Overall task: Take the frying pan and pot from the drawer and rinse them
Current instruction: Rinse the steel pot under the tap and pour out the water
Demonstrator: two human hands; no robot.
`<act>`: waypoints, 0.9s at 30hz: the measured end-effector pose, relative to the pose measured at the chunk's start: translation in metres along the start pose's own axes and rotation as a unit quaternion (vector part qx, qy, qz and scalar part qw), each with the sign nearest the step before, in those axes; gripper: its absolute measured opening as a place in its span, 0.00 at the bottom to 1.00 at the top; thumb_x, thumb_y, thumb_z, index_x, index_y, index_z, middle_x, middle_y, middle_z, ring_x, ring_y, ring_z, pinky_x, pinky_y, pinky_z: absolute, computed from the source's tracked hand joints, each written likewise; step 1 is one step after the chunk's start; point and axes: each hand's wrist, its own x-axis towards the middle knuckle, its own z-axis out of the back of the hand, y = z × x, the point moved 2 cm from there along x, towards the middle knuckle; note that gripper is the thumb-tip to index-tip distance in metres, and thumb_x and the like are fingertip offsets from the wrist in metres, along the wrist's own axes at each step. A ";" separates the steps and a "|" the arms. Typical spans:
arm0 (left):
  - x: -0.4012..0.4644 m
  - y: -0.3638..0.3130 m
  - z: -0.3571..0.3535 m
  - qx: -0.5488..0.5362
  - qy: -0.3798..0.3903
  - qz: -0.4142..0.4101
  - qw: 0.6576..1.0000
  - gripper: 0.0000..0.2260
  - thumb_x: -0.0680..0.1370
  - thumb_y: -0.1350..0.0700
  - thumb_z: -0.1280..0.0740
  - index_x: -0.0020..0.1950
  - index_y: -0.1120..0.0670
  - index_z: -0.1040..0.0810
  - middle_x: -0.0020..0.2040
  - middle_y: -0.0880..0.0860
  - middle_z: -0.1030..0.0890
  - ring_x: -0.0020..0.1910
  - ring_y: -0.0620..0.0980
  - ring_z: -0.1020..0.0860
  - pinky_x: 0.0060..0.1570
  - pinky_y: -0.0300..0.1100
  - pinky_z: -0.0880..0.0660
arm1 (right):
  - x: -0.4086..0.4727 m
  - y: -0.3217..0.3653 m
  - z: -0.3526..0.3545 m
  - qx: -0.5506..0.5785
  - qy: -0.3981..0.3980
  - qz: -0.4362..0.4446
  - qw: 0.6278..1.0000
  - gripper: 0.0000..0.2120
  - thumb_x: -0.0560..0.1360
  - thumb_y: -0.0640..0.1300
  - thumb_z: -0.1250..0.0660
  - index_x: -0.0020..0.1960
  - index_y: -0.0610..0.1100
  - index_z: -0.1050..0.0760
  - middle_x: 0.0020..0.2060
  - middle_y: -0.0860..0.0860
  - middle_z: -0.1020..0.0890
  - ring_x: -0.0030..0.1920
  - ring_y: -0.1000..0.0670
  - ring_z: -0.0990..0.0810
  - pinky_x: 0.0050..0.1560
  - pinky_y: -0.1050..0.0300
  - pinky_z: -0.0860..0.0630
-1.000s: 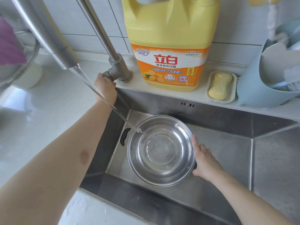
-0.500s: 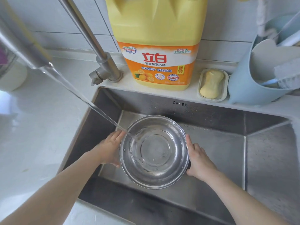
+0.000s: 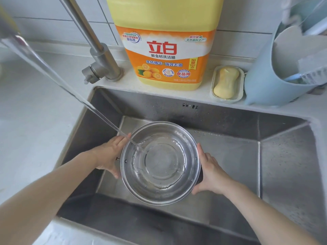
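Steel pot (image 3: 160, 163) held level over the sink (image 3: 230, 156), left hand (image 3: 109, 153) and right hand (image 3: 210, 174) each grasping a side, tap water (image 3: 74, 93) streaming in, shallow water inside.

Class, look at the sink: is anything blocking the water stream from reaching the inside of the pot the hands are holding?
Nothing visible does. The stream falls clear past the left hand into the pot, which the right hand grips opposite.
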 end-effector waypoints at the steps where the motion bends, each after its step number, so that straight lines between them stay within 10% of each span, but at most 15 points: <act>1: -0.001 0.000 -0.002 -0.008 -0.005 -0.005 1.000 0.72 0.55 0.39 0.18 0.71 0.42 0.79 0.78 0.46 0.58 0.78 0.49 0.58 0.77 0.48 0.45 | 0.000 0.000 0.001 0.005 0.007 0.001 1.000 0.76 0.54 0.59 0.17 0.71 0.61 0.80 0.68 0.51 0.40 0.71 0.50 0.42 0.69 0.55 0.37; 22: -0.016 0.001 -0.027 -0.190 -0.030 -0.032 0.981 0.69 0.55 0.48 0.15 0.71 0.33 0.70 0.75 0.44 0.55 0.72 0.48 0.40 0.69 0.36 0.38 | -0.008 0.016 0.014 0.074 -0.004 0.010 0.997 0.71 0.51 0.47 0.14 0.54 0.84 0.74 0.59 0.52 0.37 0.60 0.52 0.34 0.63 0.56 0.31; 27: -0.046 -0.002 0.016 -0.140 0.030 -0.019 0.989 0.68 0.54 0.45 0.16 0.76 0.37 0.66 0.71 0.41 0.49 0.71 0.50 0.37 0.70 0.44 0.34 | -0.023 0.023 0.035 0.070 0.063 0.002 0.996 0.74 0.50 0.53 0.14 0.72 0.70 0.69 0.68 0.52 0.37 0.69 0.52 0.36 0.69 0.60 0.37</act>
